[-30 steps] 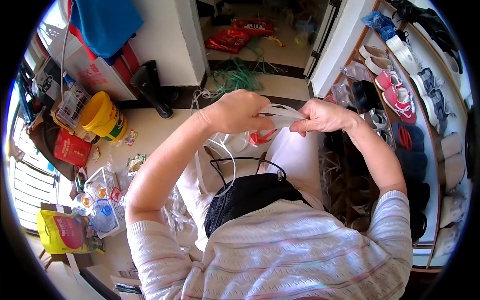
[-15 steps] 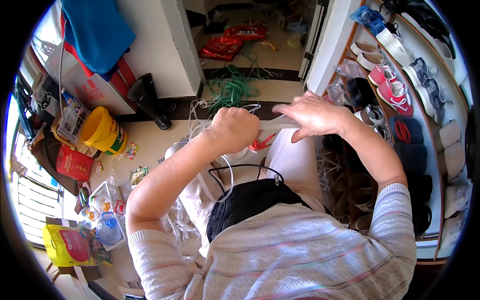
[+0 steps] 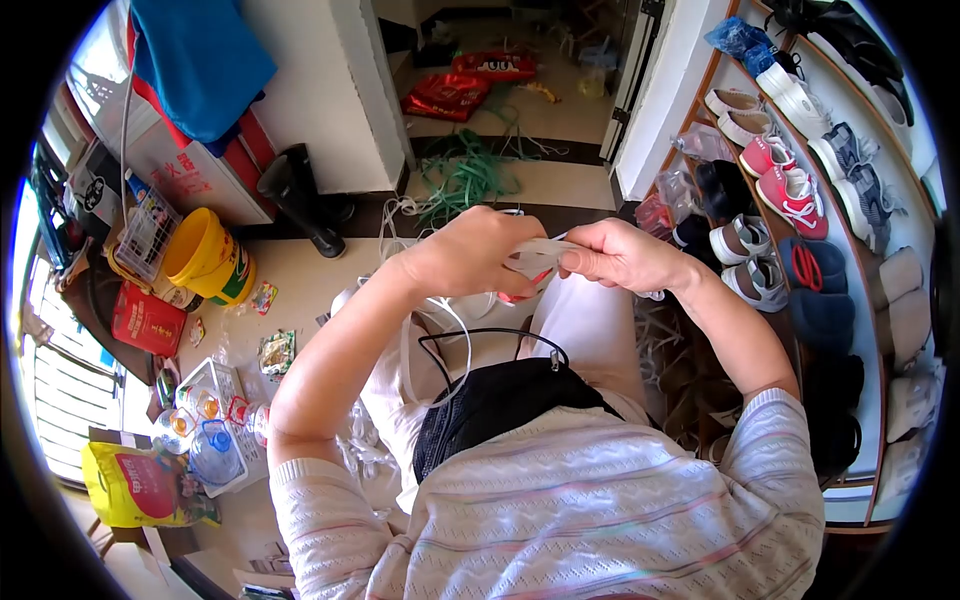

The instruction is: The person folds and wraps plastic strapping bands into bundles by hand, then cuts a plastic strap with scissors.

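Note:
In the head view a translucent white plastic strap [image 3: 540,255] runs between my two hands, above my knees. My right hand [image 3: 630,257] pinches it between thumb and fingers. Close beside it, my left hand [image 3: 470,252] is closed on the other part of the strap, its fingertips partly hidden. Loose white strap [image 3: 462,345] hangs in a loop below my left hand, and more trails behind it. Just under the hands shows a red object [image 3: 525,288] between my legs, mostly hidden; its kind I cannot tell. A black bag [image 3: 510,400] lies at my waist.
Green strapping [image 3: 468,185] is heaped at the doorway, with red packages [image 3: 447,97] beyond. On the left are black boots [image 3: 300,205], a yellow bucket [image 3: 208,262] and a white basket [image 3: 225,375] of bottles. A shoe rack [image 3: 850,285] stands at the right.
My right hand has come in towards my left and turned, its open fingers closing on the strap. The strap between the hands is now shorter and bunched.

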`<state>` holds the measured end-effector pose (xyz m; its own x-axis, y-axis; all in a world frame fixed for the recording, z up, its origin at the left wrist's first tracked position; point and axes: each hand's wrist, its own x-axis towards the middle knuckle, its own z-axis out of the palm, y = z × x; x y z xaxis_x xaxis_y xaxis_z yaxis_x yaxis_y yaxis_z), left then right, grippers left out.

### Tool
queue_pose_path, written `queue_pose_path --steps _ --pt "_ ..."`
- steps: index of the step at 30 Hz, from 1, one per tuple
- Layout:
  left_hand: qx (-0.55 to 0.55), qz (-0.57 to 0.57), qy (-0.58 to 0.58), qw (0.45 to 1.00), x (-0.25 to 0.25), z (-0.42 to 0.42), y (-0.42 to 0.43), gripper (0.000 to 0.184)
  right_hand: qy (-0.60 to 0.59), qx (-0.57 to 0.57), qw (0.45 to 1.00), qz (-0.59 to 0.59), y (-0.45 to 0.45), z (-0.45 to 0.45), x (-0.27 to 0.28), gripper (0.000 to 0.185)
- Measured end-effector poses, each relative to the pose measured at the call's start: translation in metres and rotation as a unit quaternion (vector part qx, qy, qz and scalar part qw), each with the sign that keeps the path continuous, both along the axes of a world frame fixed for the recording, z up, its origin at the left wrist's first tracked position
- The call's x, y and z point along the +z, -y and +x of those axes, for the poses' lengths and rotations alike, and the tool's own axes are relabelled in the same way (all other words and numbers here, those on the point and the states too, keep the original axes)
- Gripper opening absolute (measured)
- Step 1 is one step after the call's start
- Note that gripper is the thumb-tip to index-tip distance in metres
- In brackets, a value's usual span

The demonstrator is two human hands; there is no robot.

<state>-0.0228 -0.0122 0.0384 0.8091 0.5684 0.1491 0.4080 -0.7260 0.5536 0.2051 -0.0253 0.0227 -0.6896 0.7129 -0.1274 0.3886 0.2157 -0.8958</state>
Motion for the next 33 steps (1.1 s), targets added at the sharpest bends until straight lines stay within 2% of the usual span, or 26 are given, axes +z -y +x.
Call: queue_pose_path --steps 3,6,7,10,11,12,14,15,16,18,19,20,22,23,24,25,26,28,29,30,31,32,33 --pt "0.086 -0.102 -0.023 0.991 0.016 -0.013 0.0 0.032 0.03 -0.022 0.999 0.025 0.001 0.007 -0.003 0.044" --pt "0.074 -0.122 0.074 0.987 0.002 -0.036 -0.018 0.022 0.048 -0.04 0.998 0.02 0.001 0.014 -0.009 0.045" --pt "0.08 -0.118 0.141 0.98 -0.001 -0.039 -0.022 0.014 0.053 -0.045 0.997 0.016 0.0 0.015 -0.01 0.045" --pt "0.117 -0.161 0.192 0.961 0.0 -0.036 -0.026 0.017 0.047 0.041 0.996 -0.059 0.006 0.013 0.002 0.039" --pt "0.132 -0.195 0.198 0.951 -0.009 -0.033 -0.031 0.018 -0.001 0.063 0.994 -0.093 0.006 0.013 0.005 0.036" --pt "0.175 -0.205 0.172 0.948 -0.018 -0.026 -0.032 0.02 -0.049 0.037 0.995 -0.081 0.009 0.009 0.014 0.036" --pt "0.132 -0.081 0.137 0.978 -0.054 -0.009 -0.033 0.023 -0.145 -0.016 0.988 -0.054 0.013 0.002 0.033 0.037" --pt "0.128 -0.113 0.099 0.98 -0.054 0.004 -0.022 0.024 -0.149 -0.022 0.988 -0.018 0.002 0.005 0.04 0.034" --pt "0.124 -0.146 0.061 0.98 -0.054 0.016 -0.01 0.025 -0.125 -0.094 0.988 0.007 -0.01 0.006 0.041 0.034" --pt "0.062 0.009 -0.021 0.998 -0.055 0.028 0.009 0.022 0.025 -0.201 0.951 0.235 -0.039 0.006 0.026 0.033" --pt "0.032 0.085 -0.06 0.994 -0.054 0.031 0.015 0.021 0.074 -0.196 0.894 0.396 -0.05 0.008 0.013 0.034" --pt "0.023 0.135 -0.088 0.987 -0.047 0.03 0.015 0.021 0.197 -0.197 0.879 0.387 -0.054 0.011 0.002 0.031" --pt "0.008 0.231 -0.144 0.962 -0.025 0.019 0.01 0.022 0.361 -0.048 0.886 0.286 -0.046 0.01 -0.006 0.03" --pt "0.033 0.123 -0.045 0.991 -0.01 0.009 0.005 0.019 0.371 0.013 0.891 0.261 -0.036 0.009 -0.007 0.027" --pt "0.057 0.014 0.055 0.997 0.002 -0.002 -0.004 0.017 0.38 0.073 0.892 0.236 -0.027 0.008 -0.007 0.024" --pt "0.072 -0.066 0.137 0.986 0.001 -0.013 -0.018 0.016 0.238 0.116 0.95 0.166 -0.022 0.012 -0.012 0.024" --pt "0.085 -0.143 0.217 0.962 -0.001 -0.021 -0.03 0.015 0.179 0.12 0.969 0.118 -0.016 0.014 -0.01 0.025" --pt "0.137 -0.215 0.216 0.943 -0.011 -0.021 -0.038 0.018 0.058 0.124 0.99 0.023 0.004 0.007 0.027 0.028" --pt "0.144 -0.236 0.214 0.937 -0.031 -0.013 -0.043 0.018 -0.005 0.121 0.992 0.047 0.006 0.007 0.036 0.032" --pt "0.149 -0.256 0.213 0.931 -0.043 -0.003 -0.042 0.019 -0.048 0.068 0.996 0.026 0.008 0.005 0.049 0.032" --pt "0.14 -0.208 0.217 0.944 -0.036 0.011 -0.017 0.02 -0.043 -0.011 0.996 0.08 0.002 0.003 0.053 0.031" --pt "0.122 -0.262 0.156 0.945 -0.037 0.02 -0.016 0.021 -0.036 -0.089 0.987 0.132 -0.007 0.002 0.056 0.031" --pt "0.114 -0.156 0.144 0.971 -0.031 0.024 -0.007 0.019 0.061 -0.105 0.961 0.247 -0.026 0.009 0.051 0.032"
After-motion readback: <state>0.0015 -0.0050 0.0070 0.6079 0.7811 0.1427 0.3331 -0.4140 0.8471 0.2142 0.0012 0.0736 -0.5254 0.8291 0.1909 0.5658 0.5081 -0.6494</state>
